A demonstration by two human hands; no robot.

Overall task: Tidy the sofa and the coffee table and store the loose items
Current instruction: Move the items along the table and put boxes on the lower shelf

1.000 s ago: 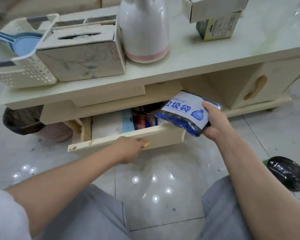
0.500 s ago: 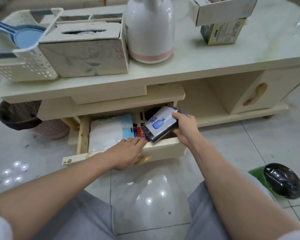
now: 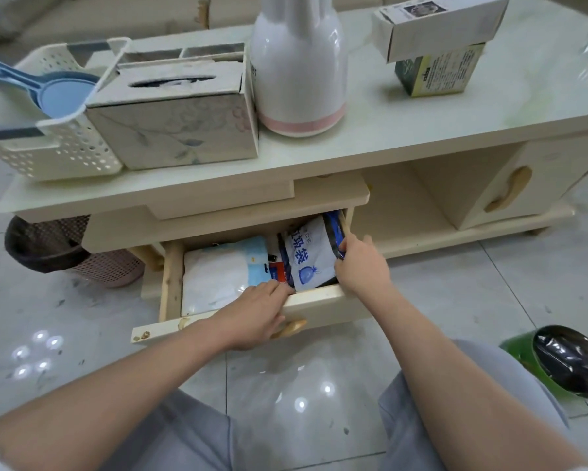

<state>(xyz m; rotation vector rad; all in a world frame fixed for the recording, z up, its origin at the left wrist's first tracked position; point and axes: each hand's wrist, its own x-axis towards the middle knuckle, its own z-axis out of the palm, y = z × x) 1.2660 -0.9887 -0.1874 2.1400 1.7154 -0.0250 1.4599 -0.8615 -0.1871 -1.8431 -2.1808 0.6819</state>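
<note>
Below the coffee table (image 3: 421, 130), at six o'clock in the head view, a drawer (image 3: 319, 302) stands pulled open. At its four o'clock corner the right hand (image 3: 362, 266) grips a blue-and-white bag packet (image 3: 308, 254), tilted, apparently to wedge it in. At seven o'clock the left hand (image 3: 255, 314) lies over the drawer front, fingers spread, grasping nothing, likely steadying it. A white pouch (image 3: 218, 277) and red pack (image 3: 277, 270) crowd the space. On top, at twelve, sit a tissue box (image 3: 177, 124), basket (image 3: 54, 158) and flask (image 3: 299, 62).

Right hand (image 3: 362, 263) holds the trash-bag pack (image 3: 308, 256) in the open drawer (image 3: 319, 299); left hand (image 3: 252, 317) rests on its front
</note>
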